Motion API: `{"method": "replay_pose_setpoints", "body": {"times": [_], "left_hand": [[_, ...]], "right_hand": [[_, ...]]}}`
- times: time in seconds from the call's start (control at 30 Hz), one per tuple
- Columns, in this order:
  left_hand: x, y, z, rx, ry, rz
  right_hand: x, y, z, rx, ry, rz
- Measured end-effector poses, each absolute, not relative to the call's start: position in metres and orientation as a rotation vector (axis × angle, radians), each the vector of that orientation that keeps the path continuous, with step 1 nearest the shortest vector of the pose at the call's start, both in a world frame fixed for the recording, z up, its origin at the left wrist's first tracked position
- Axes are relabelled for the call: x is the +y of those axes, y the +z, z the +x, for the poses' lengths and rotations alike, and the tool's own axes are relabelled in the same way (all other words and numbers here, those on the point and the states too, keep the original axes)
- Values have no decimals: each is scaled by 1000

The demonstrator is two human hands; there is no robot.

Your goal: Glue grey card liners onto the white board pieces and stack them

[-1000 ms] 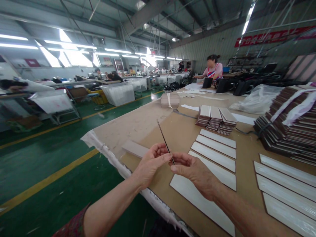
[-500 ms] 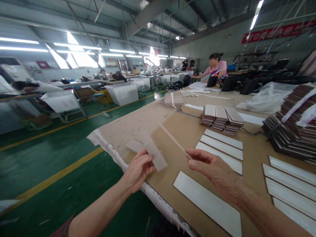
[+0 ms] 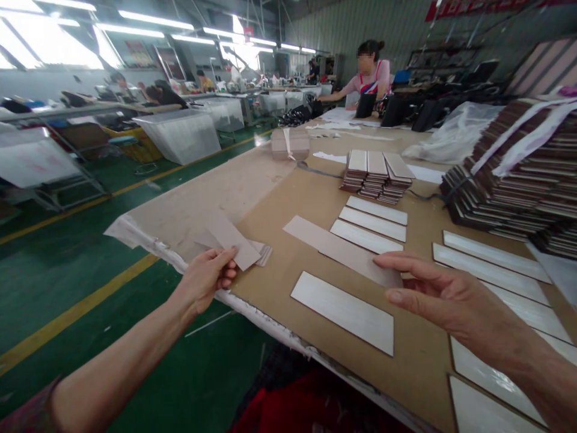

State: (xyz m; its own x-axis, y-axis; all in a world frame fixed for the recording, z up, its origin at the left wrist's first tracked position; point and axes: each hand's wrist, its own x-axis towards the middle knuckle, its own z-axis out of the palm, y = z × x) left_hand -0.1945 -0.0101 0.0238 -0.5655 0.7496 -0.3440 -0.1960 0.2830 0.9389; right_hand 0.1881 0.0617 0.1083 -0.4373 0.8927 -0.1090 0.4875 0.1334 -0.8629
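My left hand (image 3: 211,273) pinches a flat greyish-beige strip (image 3: 232,237) between thumb and fingers, over the table's near left edge. Just behind and under it lie more such strips (image 3: 265,255) in a small pile. My right hand (image 3: 437,294) has its thumb and forefinger at the near end of another beige strip (image 3: 338,245), which slants away to the left. In front of that strip, a single white-faced strip with dark edges (image 3: 347,313) lies flat on the brown tabletop (image 3: 265,307). Beyond it, more white strips (image 3: 374,209) lie in a row.
Another row of white strips (image 3: 496,258) runs down the right side. Stacked panels (image 3: 376,174) stand behind, with a tall pile of dark-edged panels (image 3: 505,162) at right. A tied bundle (image 3: 288,144) sits near the far left edge. A co-worker (image 3: 372,75) stands across the table.
My right hand's strip has turned from edge-on to showing its broad face, lower over the table. The view has shifted right and down. My left hand still holds its strip.
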Motion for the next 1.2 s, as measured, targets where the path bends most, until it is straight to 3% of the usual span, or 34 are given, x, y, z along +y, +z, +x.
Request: {"method": "replay_pose_setpoints", "body": {"times": [0.33,0.57,0.7,1.2], "left_hand": [[-41,19,-167,1734,1547,886],[-21,27,-124,1562,835,1950],[-6,25,-115,1433,759,2183],[1,18,-117,1414,739,2156]], "right_hand": [[16,52,240,-2193,706,-1470],[8,29,236,-2338,467,-1345],[7,26,229,-2375,448,-1317],[15,16,222,-2467,532,-1217]]}}
